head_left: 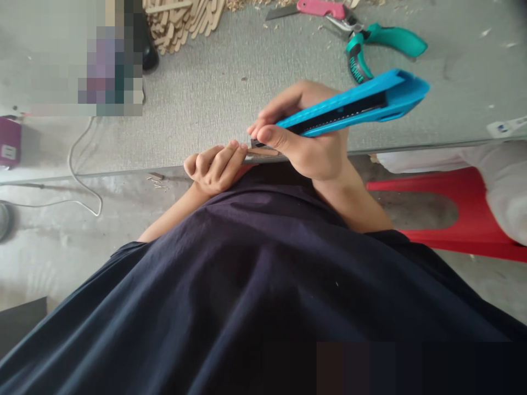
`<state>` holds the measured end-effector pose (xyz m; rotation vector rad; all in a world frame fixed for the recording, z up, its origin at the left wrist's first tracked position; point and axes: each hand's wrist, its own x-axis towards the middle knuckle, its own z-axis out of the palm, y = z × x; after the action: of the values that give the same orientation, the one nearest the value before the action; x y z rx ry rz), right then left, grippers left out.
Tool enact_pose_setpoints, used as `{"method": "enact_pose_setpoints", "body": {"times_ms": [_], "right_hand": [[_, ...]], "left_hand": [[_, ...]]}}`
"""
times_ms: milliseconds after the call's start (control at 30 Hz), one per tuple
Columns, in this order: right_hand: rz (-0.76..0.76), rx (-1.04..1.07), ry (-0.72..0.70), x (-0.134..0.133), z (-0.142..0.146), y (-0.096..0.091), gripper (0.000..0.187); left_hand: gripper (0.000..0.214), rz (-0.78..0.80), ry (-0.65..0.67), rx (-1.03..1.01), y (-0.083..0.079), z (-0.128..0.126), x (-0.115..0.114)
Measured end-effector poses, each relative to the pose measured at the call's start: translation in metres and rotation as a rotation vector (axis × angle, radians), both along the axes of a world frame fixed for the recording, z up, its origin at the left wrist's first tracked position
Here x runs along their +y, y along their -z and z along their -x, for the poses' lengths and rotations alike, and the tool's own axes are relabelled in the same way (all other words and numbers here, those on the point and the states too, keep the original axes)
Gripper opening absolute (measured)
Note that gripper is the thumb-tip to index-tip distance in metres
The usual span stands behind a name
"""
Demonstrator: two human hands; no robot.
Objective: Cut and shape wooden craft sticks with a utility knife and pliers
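My right hand [313, 137] is closed around a blue utility knife [358, 104], whose short blade points left toward my other hand. My left hand [214, 167] is curled at the near edge of the grey table [214, 93], fingers pressed on a thin wooden stick [265, 156] that lies along the edge. The knife's blade tip meets that stick just right of my left fingertips. Both hands hover above my dark shirt.
A pile of flat wooden sticks [185, 22] lies at the table's far side. Teal-handled pruning shears [379, 46] and a pink knife [317, 8] rest at the back right. A white cable [82, 175] hangs left. A red plastic stool [453, 214] and another person's pale clothing [506, 181] are at right.
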<state>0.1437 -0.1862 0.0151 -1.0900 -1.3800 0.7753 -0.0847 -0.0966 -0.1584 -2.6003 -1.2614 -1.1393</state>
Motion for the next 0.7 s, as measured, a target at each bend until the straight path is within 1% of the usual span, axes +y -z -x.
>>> {"method": "enact_pose_setpoints", "body": {"times_ms": [33,100,167,200,267,367,433,500,567,633,700], "right_hand": [[0.021,0.035,0.005,0.0,0.003,-0.001,0.061],[0.011,0.099,-0.008,0.001,0.007,-0.003,0.06],[-0.026,0.134,-0.086,0.004,0.011,-0.006,0.056],[-0.049,0.14,-0.143,0.007,0.012,-0.007,0.056],[-0.08,0.141,-0.246,0.012,0.015,-0.009,0.067],[-0.051,0.175,-0.299,0.016,0.02,-0.014,0.083],[0.018,0.194,-0.279,0.014,0.024,-0.018,0.091],[0.042,0.18,-0.233,0.01,0.027,-0.022,0.095],[-0.039,0.183,-0.125,0.006,0.031,-0.023,0.094],[-0.153,0.192,0.014,0.003,0.036,-0.023,0.089],[-0.188,0.166,0.097,0.002,0.041,-0.02,0.084]], "left_hand": [[0.066,0.011,0.005,0.003,-0.001,0.0,-0.001],[0.065,0.041,0.022,0.012,-0.002,0.002,-0.002],[0.066,0.04,0.034,0.018,-0.002,0.003,-0.002],[0.067,0.019,0.033,0.015,-0.002,0.003,-0.001],[0.069,-0.035,0.019,0.015,-0.002,0.004,0.0],[0.074,-0.085,-0.014,0.031,-0.001,0.005,0.002],[0.074,-0.122,-0.017,0.037,-0.003,0.005,0.001],[0.071,-0.159,0.0,0.03,-0.006,0.004,-0.001],[0.068,-0.144,0.004,0.021,-0.011,0.003,-0.004],[0.067,-0.079,-0.01,0.023,-0.018,0.001,-0.007],[0.068,-0.035,-0.012,0.025,-0.023,-0.001,-0.01]]}}
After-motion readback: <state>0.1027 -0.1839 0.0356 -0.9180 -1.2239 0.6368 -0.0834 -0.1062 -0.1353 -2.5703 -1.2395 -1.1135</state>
